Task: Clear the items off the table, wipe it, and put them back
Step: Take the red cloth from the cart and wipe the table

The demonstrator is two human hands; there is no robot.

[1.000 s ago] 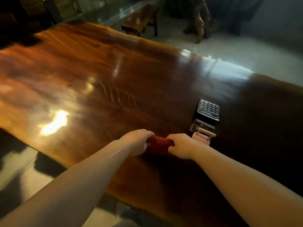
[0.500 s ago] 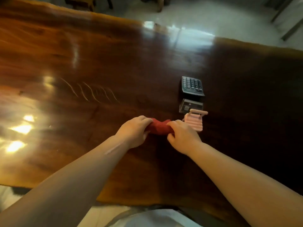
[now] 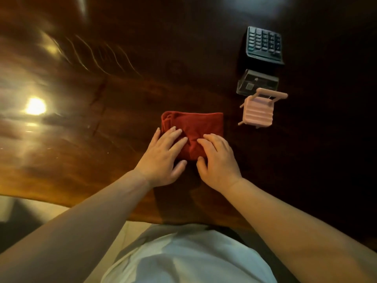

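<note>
Presses the folded red cloth (image 3: 195, 124) flat onto the worktop (image 3: 102, 123) with left hand (image 3: 163, 158) and right hand (image 3: 219, 160), fingers (image 3: 177, 137) straight, spread, gripping nothing, probably to square it. Right of and beyond the cloth, untouched: pink stand (image 3: 258, 113), clear box (image 3: 257, 83), calculator (image 3: 263, 44), seemingly put back.

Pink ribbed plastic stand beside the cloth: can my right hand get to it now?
Probably yes. The right hand rests on the folded red cloth, and only bare wooden tabletop lies between it and the pink ribbed plastic stand.
</note>
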